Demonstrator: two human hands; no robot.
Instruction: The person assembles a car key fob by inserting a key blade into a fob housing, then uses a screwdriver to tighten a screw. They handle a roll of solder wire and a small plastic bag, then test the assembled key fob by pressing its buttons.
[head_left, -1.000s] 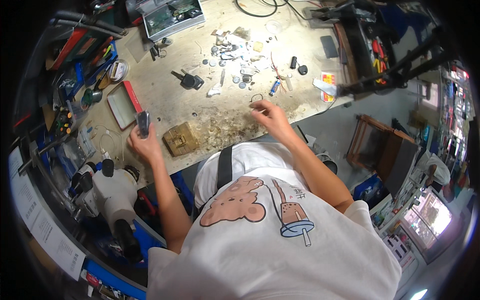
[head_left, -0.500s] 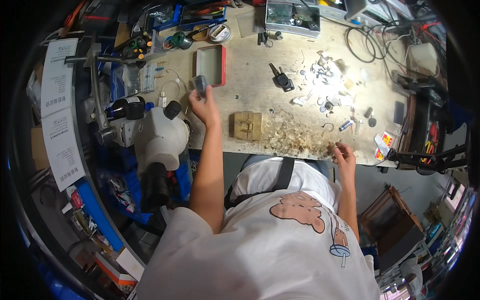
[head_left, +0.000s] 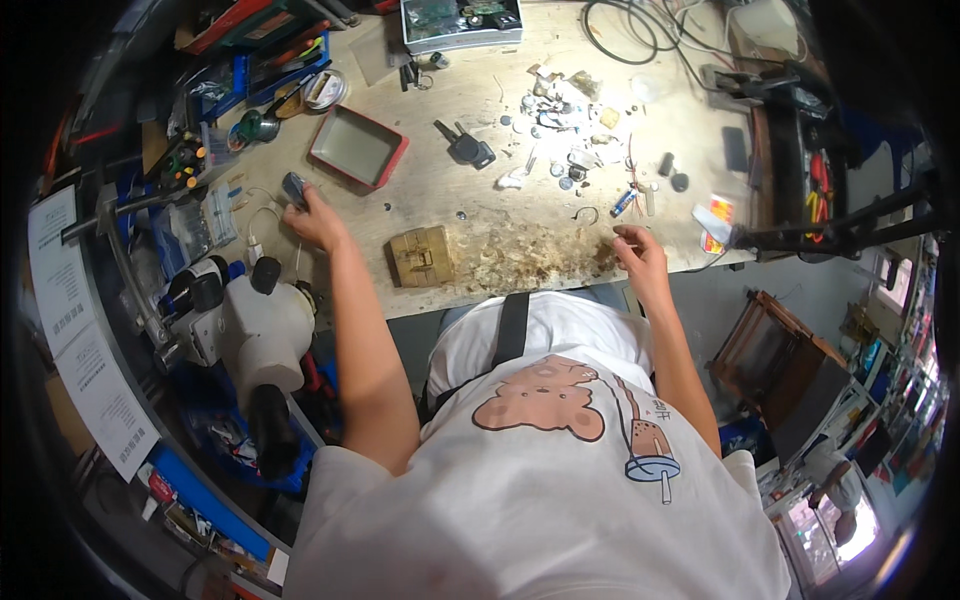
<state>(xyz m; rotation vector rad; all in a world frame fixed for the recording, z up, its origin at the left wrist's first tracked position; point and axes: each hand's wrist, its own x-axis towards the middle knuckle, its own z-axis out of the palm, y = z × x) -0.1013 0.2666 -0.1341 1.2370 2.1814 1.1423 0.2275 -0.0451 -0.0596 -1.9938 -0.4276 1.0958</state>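
My left hand [head_left: 318, 218] is closed around a small dark grey block [head_left: 294, 188], which sticks up past the fingers. It is just above the bench, near the left corner of a shallow red-rimmed tin [head_left: 358, 148]. My right hand [head_left: 642, 258] is at the bench's front edge, thumb and fingers curled together; whether something tiny is between them I cannot make out. Brown crumbs and shavings [head_left: 530, 252] lie beside its fingertips. Between my hands a brass-coloured metal block [head_left: 421, 257] sits on the wood. A black key-like piece [head_left: 464, 146] lies beyond it.
A microscope [head_left: 262, 335] stands left of my left forearm. Coin cells and scraps [head_left: 570, 120] are heaped at the back centre. A small blue cylinder with wires [head_left: 624, 203] lies beyond my right hand. A black arm [head_left: 850, 232] crosses at right; cables [head_left: 625, 40] coil at the back.
The whole view has swung, so the bench sits further left and higher. My left hand, still with the dark grey block, has moved slightly away from the tin. My right hand stays near the crumbs.
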